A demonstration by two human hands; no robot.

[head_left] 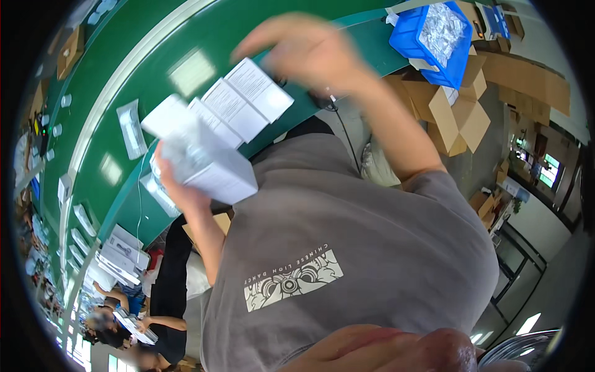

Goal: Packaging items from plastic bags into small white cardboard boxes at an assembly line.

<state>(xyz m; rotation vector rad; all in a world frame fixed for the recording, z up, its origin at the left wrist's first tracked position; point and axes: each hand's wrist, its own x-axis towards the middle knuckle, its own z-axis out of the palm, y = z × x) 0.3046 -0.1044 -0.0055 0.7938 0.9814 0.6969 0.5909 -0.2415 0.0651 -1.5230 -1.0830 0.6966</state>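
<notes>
My left hand (180,189) is wrapped round a white carton (226,177), tilted near my chest at the bench edge. The carton's flap (167,116) stands up, and clear plastic wrapping (189,149) shows at its opening; what the plastic covers is too blurred to tell. My right hand (313,56) is smeared by motion above the bench, fingers apart, with nothing visible in it. Below it, printed white leaflets (257,90) lie in overlapping stacks along the near edge. Beyond the carton lies a clear plastic-wrapped packet (131,129); another wrapped packet (158,193) is beside my left wrist.
A blue bin (406,40) full of clear plastic packets stands at the right end, by open cardboard boxes (455,121). A green conveyor belt (149,56) runs beyond the bench. Stacked white boxes (121,254) sit at left, near other people holding boxes.
</notes>
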